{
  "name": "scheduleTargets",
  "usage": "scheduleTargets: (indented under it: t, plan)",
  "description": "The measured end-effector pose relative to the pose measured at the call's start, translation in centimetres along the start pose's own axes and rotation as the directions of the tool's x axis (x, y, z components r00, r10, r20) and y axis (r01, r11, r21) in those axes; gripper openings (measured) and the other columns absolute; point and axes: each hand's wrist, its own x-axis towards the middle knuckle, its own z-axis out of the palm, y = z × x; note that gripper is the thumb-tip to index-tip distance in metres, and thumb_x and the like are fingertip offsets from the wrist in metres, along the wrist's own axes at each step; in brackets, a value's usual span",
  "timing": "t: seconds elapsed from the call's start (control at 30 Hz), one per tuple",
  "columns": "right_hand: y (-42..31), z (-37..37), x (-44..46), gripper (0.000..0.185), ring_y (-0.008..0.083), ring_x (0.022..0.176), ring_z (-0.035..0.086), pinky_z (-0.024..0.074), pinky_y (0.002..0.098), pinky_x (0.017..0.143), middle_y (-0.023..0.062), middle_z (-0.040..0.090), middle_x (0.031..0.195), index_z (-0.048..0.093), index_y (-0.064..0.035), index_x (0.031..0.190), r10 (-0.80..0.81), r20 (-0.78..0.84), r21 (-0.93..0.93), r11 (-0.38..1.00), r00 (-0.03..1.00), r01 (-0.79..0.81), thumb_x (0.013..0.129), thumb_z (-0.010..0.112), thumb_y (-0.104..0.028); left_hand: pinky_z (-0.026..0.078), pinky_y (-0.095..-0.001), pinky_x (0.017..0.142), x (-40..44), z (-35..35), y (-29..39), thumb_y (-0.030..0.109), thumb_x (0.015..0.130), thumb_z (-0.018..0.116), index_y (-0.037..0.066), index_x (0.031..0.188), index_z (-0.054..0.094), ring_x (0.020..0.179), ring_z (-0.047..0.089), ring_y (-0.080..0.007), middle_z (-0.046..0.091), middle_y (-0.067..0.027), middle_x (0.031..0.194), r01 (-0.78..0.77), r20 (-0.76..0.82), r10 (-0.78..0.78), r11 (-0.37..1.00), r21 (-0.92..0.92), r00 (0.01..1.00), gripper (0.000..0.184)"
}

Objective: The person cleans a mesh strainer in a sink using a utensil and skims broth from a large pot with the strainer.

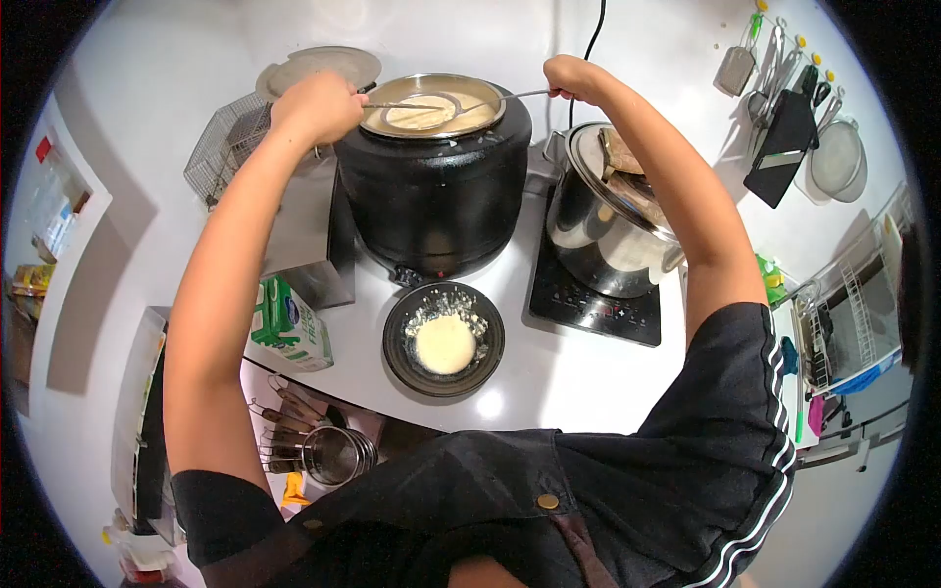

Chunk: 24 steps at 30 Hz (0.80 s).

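My left hand (pixel 321 106) is closed around a thin, dark-handled utensil (pixel 390 105), whose far end reaches over the mouth of a large black pot (pixel 436 201). My right hand (pixel 576 78) grips the long metal handle of what looks like a round strainer (pixel 529 95). Its round head lies in the pot's mouth, with pale, creamy food in it. More pale liquid surrounds the head inside the pot's metal rim. In front of the pot, a black bowl (pixel 395 363) holds pale yellow batter-like liquid with lumps up its side.
A lidded steel pot (pixel 608 235) stands on a black induction cooker (pixel 598 318) at right. A green-and-white carton (pixel 289 323) stands at the counter's left edge. Behind my left arm are a wire basket (pixel 221 152) and a round lid (pixel 328 67). Utensils hang on the right wall.
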Motion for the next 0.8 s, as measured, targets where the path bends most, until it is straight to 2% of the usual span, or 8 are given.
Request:
scheduleTargets:
  t: [0.07,0.2,0.3,0.4,0.5,0.6,0.67,0.8]
  plan:
    - [0.0,0.1,-0.2,0.025,0.0174,0.042,0.035,0.0253,0.0349,0.042,0.0108,0.048,0.052,0.052,0.0024,0.058,0.026,0.019,-0.019,0.999,0.999,-0.025,0.069,0.036,-0.014,0.044,-0.0418,0.074,-0.2,0.4,0.0,0.031,0.080,0.046,0.009,0.086,0.063,0.083,0.056,-0.0333,0.059,-0.0192,0.085,-0.015,-0.071,0.015,1.000,-0.001,0.997,0.029]
    - [0.2,-0.1,0.3,0.025,0.0167,0.043,0.035,0.0254,0.0341,0.042,0.0100,0.047,0.051,0.052,0.0024,0.059,0.016,0.033,-0.020,1.000,0.999,-0.015,0.069,0.036,-0.014,0.044,-0.0419,0.074,-0.4,0.0,-0.2,0.031,0.080,0.046,0.008,0.086,0.063,0.083,0.056,-0.0337,0.059,-0.0189,0.086,0.013,-0.106,-0.014,1.000,-0.014,0.994,0.029]
    - [0.3,-0.2,0.3,0.024,0.0161,0.043,0.034,0.0252,0.0336,0.042,0.0098,0.046,0.051,0.052,0.0022,0.059,0.012,0.038,-0.022,1.000,0.999,-0.011,0.069,0.037,-0.014,0.044,-0.0414,0.074,-0.6,0.0,-0.3,0.030,0.080,0.045,0.008,0.085,0.063,0.083,0.056,-0.0340,0.060,-0.0187,0.085,-0.084,0.002,0.084,0.993,-0.085,0.996,0.030]
    - [-0.5,-0.1,-0.8,0.024,0.0159,0.043,0.034,0.0248,0.0334,0.042,0.0100,0.046,0.051,0.052,0.0020,0.059,0.006,0.027,-0.019,1.000,1.000,-0.005,0.069,0.037,-0.013,0.044,-0.0408,0.074,-0.4,0.2,-0.9,0.030,0.080,0.045,0.008,0.085,0.064,0.083,0.057,-0.0336,0.060,-0.0178,0.084,0.013,-0.111,-0.017,0.999,-0.039,0.994,0.030]
    - [-0.7,-0.2,-0.8,0.022,0.0155,0.043,0.031,0.0234,0.0327,0.042,0.0075,0.042,0.050,0.053,0.0008,0.062,0.029,0.023,-0.008,1.000,0.999,-0.029,0.068,0.038,-0.014,0.044,-0.0402,0.073,-0.9,-0.7,-0.4,0.032,0.081,0.046,0.011,0.089,0.063,0.089,0.056,-0.0294,0.061,-0.0121,0.091,0.050,-0.021,-0.050,0.999,0.002,0.999,0.029]
    - [-0.7,-0.2,-0.6,0.022,0.0152,0.043,0.030,0.0224,0.0321,0.043,0.0050,0.038,0.048,0.056,-0.0001,0.065,0.032,0.047,-0.029,0.999,0.998,-0.030,0.067,0.039,-0.014,0.044,-0.0401,0.074,-1.5,-1.1,0.2,0.032,0.081,0.045,0.010,0.090,0.063,0.089,0.056,-0.0297,0.061,-0.0118,0.092,-0.055,0.063,0.056,0.998,-0.020,0.996,0.029]
    - [-0.9,0.0,-0.7,0.022,0.0152,0.044,0.030,0.0225,0.0320,0.043,0.0051,0.038,0.048,0.056,0.0001,0.066,0.028,0.050,-0.052,0.998,0.998,-0.025,0.067,0.039,-0.014,0.044,-0.0405,0.074,-1.0,-0.7,-0.5,0.032,0.081,0.045,0.010,0.091,0.063,0.090,0.056,-0.0302,0.060,-0.0121,0.092,0.054,-0.037,-0.054,0.998,0.019,0.998,0.030]
    - [-0.4,0.0,0.0,0.022,0.0153,0.044,0.031,0.0228,0.0317,0.043,0.0056,0.039,0.048,0.055,0.0005,0.065,0.044,0.026,0.042,0.998,0.999,-0.045,0.067,0.039,-0.014,0.044,-0.0412,0.074,-1.2,-1.1,-0.9,0.032,0.081,0.045,0.010,0.091,0.062,0.090,0.055,-0.0307,0.060,-0.0129,0.092,0.036,-0.033,-0.035,0.999,0.036,0.999,0.030]
